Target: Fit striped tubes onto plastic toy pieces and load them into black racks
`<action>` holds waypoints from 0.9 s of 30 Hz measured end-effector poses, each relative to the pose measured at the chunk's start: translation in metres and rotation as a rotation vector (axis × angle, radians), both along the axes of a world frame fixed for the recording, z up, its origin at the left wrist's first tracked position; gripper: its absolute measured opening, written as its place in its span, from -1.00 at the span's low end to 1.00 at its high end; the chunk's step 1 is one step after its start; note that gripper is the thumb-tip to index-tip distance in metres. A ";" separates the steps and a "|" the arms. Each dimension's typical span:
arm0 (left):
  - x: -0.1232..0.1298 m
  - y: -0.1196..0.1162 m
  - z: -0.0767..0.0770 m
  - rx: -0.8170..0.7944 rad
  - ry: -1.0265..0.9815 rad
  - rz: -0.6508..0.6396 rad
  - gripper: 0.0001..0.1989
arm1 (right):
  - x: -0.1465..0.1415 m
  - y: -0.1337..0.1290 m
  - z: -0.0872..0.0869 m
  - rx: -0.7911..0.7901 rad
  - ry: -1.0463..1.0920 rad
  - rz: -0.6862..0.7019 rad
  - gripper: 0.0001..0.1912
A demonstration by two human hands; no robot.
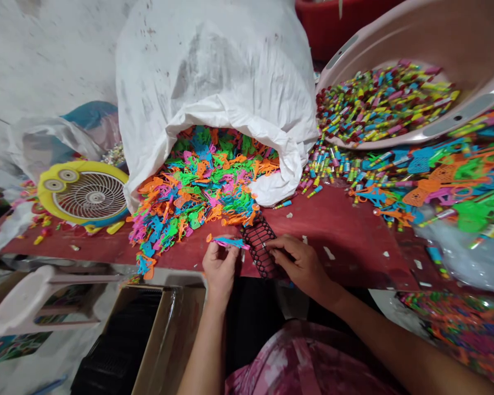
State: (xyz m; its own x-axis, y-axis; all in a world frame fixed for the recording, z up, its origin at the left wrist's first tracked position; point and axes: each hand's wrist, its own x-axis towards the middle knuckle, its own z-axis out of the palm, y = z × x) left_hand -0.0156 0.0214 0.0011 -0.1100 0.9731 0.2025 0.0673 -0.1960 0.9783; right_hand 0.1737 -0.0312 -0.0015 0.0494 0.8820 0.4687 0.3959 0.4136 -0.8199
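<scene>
My left hand is closed, pinching a few small plastic pieces in blue, pink and orange between thumb and fingers. Just right of it, a black plastic grid tray with honeycomb edges lies on the red table. Over the tray's right side, my right hand has its thumb and fingertips drawn together; what they hold, if anything, is too small to make out. Beyond both hands, a heap of bright plastic pieces spills from the mouth of a big white sack.
A yellow fan stands left on the red table. At right, a pink basin tips out small coloured tubes, near pieces on clear plastic. Below left are a cardboard box holding black trays and a pale stool.
</scene>
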 end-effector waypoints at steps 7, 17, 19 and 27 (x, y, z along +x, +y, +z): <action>0.008 0.007 0.001 0.001 0.004 0.079 -0.71 | 0.000 0.000 -0.001 0.007 0.010 0.007 -0.76; 0.020 0.011 -0.010 0.026 0.036 0.126 -0.71 | 0.001 -0.001 0.000 0.014 0.056 0.002 -0.76; 0.022 0.010 -0.011 0.025 0.054 0.133 -0.72 | 0.001 -0.001 0.000 0.014 0.074 0.002 -0.76; 0.025 0.012 -0.010 0.052 0.094 0.181 -0.72 | 0.002 -0.002 -0.001 0.013 0.139 0.004 -0.77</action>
